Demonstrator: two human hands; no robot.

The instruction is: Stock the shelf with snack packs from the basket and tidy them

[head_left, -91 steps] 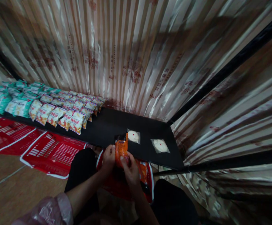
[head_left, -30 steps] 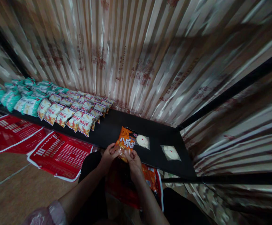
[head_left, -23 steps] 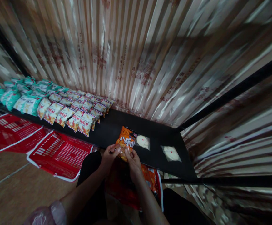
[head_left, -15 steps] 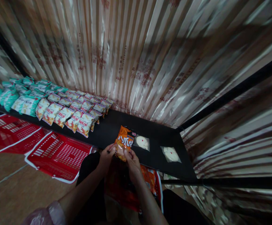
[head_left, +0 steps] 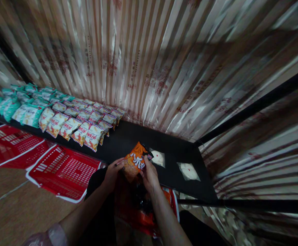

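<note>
An orange snack bag (head_left: pixel 136 160) with white lettering is held by both hands at the front edge of a black shelf (head_left: pixel 128 138). My left hand (head_left: pixel 112 174) grips its lower left side. My right hand (head_left: pixel 149 174) grips its right side, fingers reaching up to the bag's black top corner. Just right of the bag, two clear packets with white buns (head_left: pixel 158 158) (head_left: pixel 189 171) lie flat on the shelf. Below my hands sits a red basket (head_left: pixel 173 201) holding more orange bags.
Rows of yellow-and-red snack bags (head_left: pixel 84 124) and teal bags (head_left: pixel 12 106) fill the shelf's left part. Two empty red baskets (head_left: pixel 61 174) (head_left: pixel 5 145) lie on the tiled floor at left. A striped satin curtain (head_left: pixel 149 61) backs the shelf; a black bar (head_left: pixel 241 202) runs at right.
The orange bag went from edge-on above the basket to face-up at the shelf edge. In the last half second it tilted, and my right hand slid up its right side.
</note>
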